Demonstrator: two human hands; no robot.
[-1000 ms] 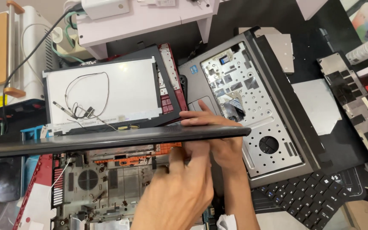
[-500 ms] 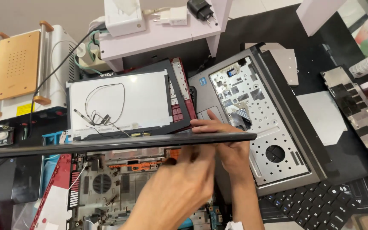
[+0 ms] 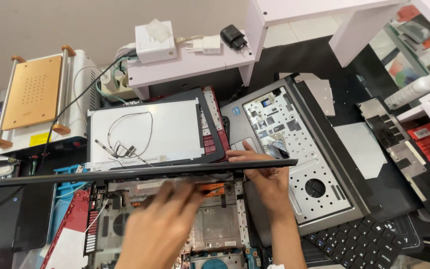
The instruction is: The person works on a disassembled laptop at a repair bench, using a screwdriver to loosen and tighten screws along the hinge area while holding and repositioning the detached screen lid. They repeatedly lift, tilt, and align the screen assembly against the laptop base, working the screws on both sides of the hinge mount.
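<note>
A black keyboard (image 3: 369, 244), white bottle (image 3: 416, 89) and black charger (image 3: 233, 36) lie about.

L hand (image 3: 158, 229) blurred; lid (image 3: 135, 172) cut off left, maybe.

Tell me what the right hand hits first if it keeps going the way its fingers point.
The right hand points up and left, gripping the dark lid panel edge. Beyond it, probably the red-edged laptop under the white-backed screen; depth is unclear.

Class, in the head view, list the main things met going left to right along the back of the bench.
Orange-topped machine → white screen panel → silver laptop palmrest frame → black strip of parts.
</note>
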